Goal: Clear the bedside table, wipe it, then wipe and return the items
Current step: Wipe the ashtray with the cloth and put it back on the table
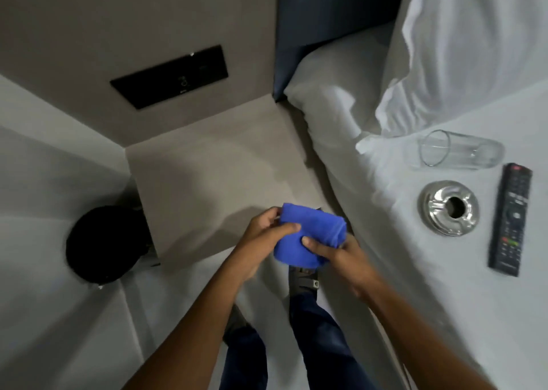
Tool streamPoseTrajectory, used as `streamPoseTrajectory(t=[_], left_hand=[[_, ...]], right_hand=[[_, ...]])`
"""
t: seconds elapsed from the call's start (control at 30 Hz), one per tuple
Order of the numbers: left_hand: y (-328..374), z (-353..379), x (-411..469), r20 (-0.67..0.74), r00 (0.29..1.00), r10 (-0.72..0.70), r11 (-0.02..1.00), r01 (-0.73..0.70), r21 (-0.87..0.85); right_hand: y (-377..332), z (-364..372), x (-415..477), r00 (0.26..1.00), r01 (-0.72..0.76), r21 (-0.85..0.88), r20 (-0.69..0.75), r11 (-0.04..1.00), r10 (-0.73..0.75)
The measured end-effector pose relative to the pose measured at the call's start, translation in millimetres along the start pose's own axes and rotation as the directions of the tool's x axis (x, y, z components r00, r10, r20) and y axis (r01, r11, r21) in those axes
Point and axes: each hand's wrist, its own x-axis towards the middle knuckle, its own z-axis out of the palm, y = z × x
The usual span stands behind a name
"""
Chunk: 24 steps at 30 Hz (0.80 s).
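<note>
Black bin on floor, left. Bedside table: beige top, bare. Left hand and right hand both grip blue cloth above its front edge. Glass, ashtray, remote lie on white bed, right.

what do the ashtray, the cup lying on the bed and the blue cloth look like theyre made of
Ashtray: polished metal, likely steel, with mirror-like reflections. Cup: clear glass, see-through with bright rim glints, though clear plastic is possible. Blue cloth: soft matte fabric, probably microfibre, folding limply.
</note>
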Motion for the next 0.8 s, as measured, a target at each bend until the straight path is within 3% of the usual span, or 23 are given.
streamPoseTrajectory(t=[0.07,0.17,0.23,0.3,0.43,0.53,0.63,0.73,0.8], left_hand=[[22.4,29.6,13.1,0.009,0.997,0.071,0.987,-0.072,0.141],[48.9,76.3,24.6,0.041,0.985,0.17,0.948,-0.175,0.267],[56.3,108.4,27.7,0.07,0.981,0.179,0.928,-0.192,0.319],[56.0,142.7,30.2,0.111,0.971,0.21,0.836,-0.238,0.495],[48.5,204.1,32.5,0.179,0.944,0.278,0.604,-0.316,0.732],[49.8,241.0,39.9,0.093,0.943,0.318,0.577,-0.271,0.771],[50.8,263.8,51.7,-0.03,0.962,0.27,0.666,-0.164,0.728],[49.2,272.1,61.7,-0.077,0.985,0.157,0.782,-0.076,0.619],[45.6,268.7,66.0,-0.057,0.993,0.1,0.859,-0.058,0.508]], right_hand=[[-23.0,-15.5,-18.7,0.957,0.105,-0.187,-0.248,0.977,-0.15],[-55.6,-49.6,-47.6,0.79,0.148,-0.499,-0.46,0.854,-0.406],[-72.8,-75.1,-67.0,0.671,0.135,-0.673,-0.477,0.727,-0.567],[-84.7,-99.5,-81.7,0.588,0.106,-0.734,-0.498,0.671,-0.638],[-80.8,-149.2,-89.6,0.515,-0.012,-0.778,-0.543,0.628,-0.663],[-68.2,-173.7,-85.3,0.45,-0.123,-0.827,-0.539,0.549,-0.712],[-54.9,-182.9,-65.7,0.497,-0.187,-0.844,-0.522,0.502,-0.693],[-40.2,-182.7,-47.5,0.693,-0.142,-0.863,-0.436,0.484,-0.574],[-32.1,-177.5,-45.2,0.753,-0.073,-0.853,-0.387,0.517,-0.533]])
